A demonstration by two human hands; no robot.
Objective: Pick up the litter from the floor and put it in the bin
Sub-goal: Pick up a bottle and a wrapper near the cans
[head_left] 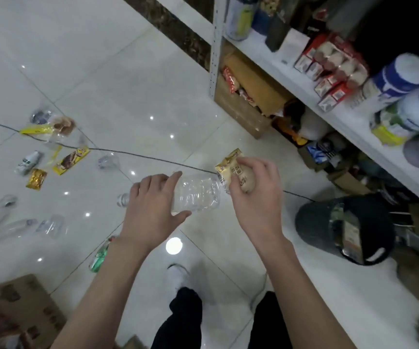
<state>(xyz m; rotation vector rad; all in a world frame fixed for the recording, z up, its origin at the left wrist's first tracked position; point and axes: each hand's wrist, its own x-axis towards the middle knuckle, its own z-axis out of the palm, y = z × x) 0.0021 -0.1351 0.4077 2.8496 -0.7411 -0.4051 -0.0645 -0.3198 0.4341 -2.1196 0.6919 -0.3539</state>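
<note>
I see my left hand (153, 202) gripping a clear plastic bottle (196, 195) and my right hand (256, 195) closed around a gold snack wrapper (231, 170), both up and left of the dark bin (314, 222). Far left of the bin, more bottles (9, 227) and wrappers (71, 159) lie scattered on the tiled floor (102, 71).

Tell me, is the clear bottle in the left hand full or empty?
Empty: the clear bottle, held sideways in the left hand, shows the floor through it, no liquid.
</note>
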